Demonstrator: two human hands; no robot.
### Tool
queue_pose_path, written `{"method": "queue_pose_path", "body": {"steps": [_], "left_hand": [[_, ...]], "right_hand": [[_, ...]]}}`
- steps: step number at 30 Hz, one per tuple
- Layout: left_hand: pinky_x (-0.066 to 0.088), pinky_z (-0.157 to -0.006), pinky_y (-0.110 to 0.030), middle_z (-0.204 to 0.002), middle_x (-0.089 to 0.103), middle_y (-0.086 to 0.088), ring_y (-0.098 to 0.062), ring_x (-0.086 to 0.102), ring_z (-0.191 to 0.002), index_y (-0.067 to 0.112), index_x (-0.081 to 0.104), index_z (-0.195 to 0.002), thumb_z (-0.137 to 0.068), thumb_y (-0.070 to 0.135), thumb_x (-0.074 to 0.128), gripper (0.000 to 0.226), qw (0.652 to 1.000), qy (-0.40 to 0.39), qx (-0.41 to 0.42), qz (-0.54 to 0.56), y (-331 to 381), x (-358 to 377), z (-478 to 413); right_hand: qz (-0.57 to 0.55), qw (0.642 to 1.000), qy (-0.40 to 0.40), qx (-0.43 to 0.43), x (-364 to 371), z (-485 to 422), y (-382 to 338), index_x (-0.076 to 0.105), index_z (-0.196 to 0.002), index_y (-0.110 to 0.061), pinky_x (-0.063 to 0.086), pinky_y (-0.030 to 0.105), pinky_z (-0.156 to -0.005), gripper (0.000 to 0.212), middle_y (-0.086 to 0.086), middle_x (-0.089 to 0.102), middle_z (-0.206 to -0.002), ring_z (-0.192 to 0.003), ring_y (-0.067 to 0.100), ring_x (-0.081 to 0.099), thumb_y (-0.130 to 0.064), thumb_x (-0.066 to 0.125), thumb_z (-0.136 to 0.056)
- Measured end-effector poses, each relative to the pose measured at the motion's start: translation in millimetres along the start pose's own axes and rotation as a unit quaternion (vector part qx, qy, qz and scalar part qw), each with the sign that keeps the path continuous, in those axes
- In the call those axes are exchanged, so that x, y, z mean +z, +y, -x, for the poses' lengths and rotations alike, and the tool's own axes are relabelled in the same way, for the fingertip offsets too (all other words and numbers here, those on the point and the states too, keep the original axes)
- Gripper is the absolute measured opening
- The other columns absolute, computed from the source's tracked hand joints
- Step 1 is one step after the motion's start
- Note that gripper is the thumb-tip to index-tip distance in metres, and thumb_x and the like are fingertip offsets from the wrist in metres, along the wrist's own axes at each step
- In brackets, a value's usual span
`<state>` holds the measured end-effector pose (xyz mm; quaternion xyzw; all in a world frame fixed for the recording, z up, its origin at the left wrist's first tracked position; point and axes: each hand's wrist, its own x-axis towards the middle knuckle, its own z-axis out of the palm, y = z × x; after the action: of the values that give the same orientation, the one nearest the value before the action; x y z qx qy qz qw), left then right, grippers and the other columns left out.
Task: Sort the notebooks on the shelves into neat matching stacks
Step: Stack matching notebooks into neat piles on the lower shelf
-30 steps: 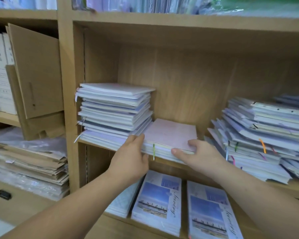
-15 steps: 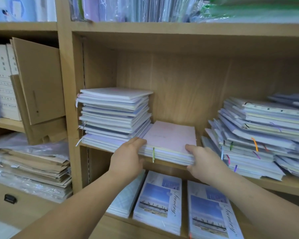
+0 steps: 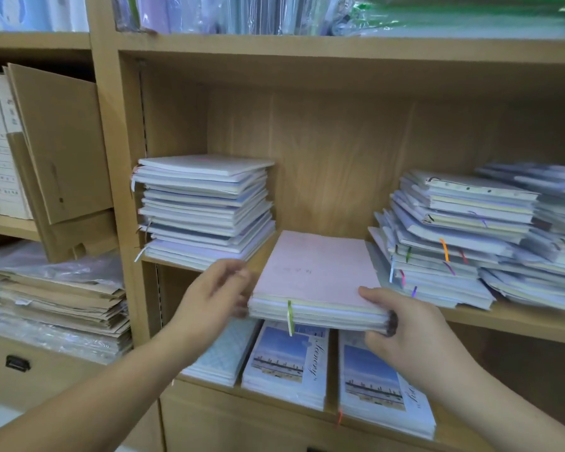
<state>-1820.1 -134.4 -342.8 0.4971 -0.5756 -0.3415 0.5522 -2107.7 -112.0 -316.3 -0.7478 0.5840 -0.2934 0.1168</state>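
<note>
A short stack of notebooks with a pink top cover (image 3: 313, 272) and a green ribbon juts out past the front edge of the middle shelf (image 3: 509, 321). My right hand (image 3: 408, 324) grips its front right corner, thumb on top. My left hand (image 3: 216, 295), blurred, is at the stack's left edge with curled fingers; whether it grips is unclear. A tall neat stack of white and pale blue notebooks (image 3: 206, 210) stands at the shelf's left. A messy slanted pile with coloured ribbons (image 3: 447, 243) fills the right.
On the lower shelf lie notebooks with a sky photo cover (image 3: 287, 357) (image 3: 375, 383) and a pale grid-patterned one (image 3: 225, 350). Cardboard folders (image 3: 59, 141) and wrapped brown packs (image 3: 56, 301) fill the left bay. Plastic-wrapped stock (image 3: 242, 11) sits on the top shelf.
The pink-topped stack has come forward and to the right, off the shelf's front edge. My right hand has shifted from its side to gripping its front right corner.
</note>
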Motion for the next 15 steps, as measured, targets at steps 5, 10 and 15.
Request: {"method": "queue_pose_path", "body": {"steps": [5,10,15], "left_hand": [[0.057,-0.076,-0.036,-0.112,0.075,-0.020,-0.025,0.071,-0.093,0.001,0.061,-0.120,-0.098,0.011,0.066,0.025,0.968,-0.074,-0.198,0.138,21.7,14.7,-17.5],[0.056,-0.087,-0.048,-0.124,0.072,-0.014,-0.030,0.068,-0.100,0.024,0.062,-0.134,-0.097,0.003,0.051,0.045,0.955,-0.191,-0.183,0.135,22.6,19.0,13.9],[0.052,-0.102,-0.055,-0.129,0.070,-0.014,-0.042,0.066,-0.118,0.038,0.047,-0.144,-0.077,0.006,0.062,0.076,0.952,-0.197,-0.194,0.130,9.7,6.5,80.4]], "right_hand": [[-0.300,0.941,-0.069,0.139,-16.1,4.1,-1.4,0.064,-0.128,-0.020,0.056,0.017,-0.062,0.046,-0.001,0.069,-0.116,-0.088,0.010,0.074,-0.006,0.078,-0.086],[-0.272,0.946,-0.025,0.176,-25.4,-0.9,3.8,0.049,-0.145,-0.028,0.052,0.026,-0.064,0.051,-0.004,0.069,-0.105,-0.092,0.018,0.070,-0.034,0.067,-0.098],[-0.278,0.938,-0.123,0.169,-16.6,17.7,2.3,0.046,-0.146,-0.042,0.058,0.029,-0.067,0.057,-0.012,0.077,-0.104,-0.089,0.012,0.076,-0.015,0.061,-0.098]]}}
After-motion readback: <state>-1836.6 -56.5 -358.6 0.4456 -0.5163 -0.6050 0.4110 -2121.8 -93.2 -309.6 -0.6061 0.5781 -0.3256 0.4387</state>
